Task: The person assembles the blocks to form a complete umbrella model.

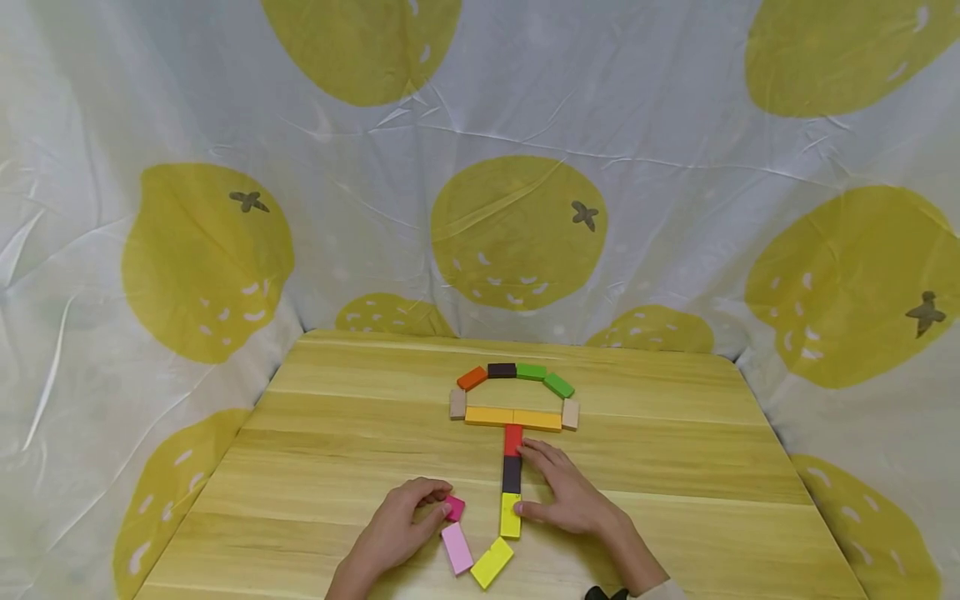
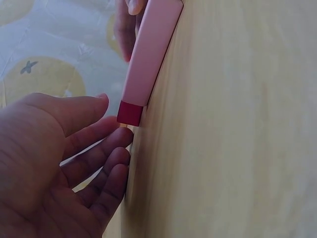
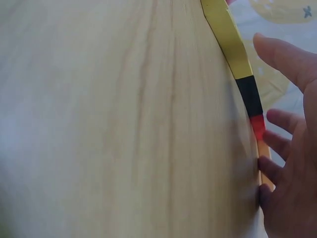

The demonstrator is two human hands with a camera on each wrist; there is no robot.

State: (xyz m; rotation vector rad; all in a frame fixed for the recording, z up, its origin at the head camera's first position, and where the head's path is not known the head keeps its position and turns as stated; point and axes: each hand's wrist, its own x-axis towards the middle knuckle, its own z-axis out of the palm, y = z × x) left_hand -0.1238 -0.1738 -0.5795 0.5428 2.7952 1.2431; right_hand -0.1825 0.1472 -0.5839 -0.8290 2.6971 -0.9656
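Observation:
My left hand (image 1: 399, 522) is at the small magenta block (image 1: 455, 508), its fingertips right at the block's edge. The left wrist view shows the thumb apart from the fingers, which are loosely bent. A pink block (image 1: 457, 548) lies end to end with the magenta one. My right hand (image 1: 570, 498) lies along a straight column of blocks. Its thumb is at the upright yellow block (image 1: 511, 525), and its fingers reach the red block (image 1: 513, 442). Between these two sits a black block (image 1: 512, 475). A tilted yellow block (image 1: 492, 564) lies below, nearly meeting the pink one.
Two orange blocks (image 1: 489, 416) form a bar above the column. Over it curves an arch with an orange-red block (image 1: 472, 378), a dark block (image 1: 502, 371), green blocks (image 1: 531, 372) and plain wooden blocks (image 1: 571, 414). A lemon-print cloth (image 1: 517, 108) surrounds the wooden table (image 1: 315, 433).

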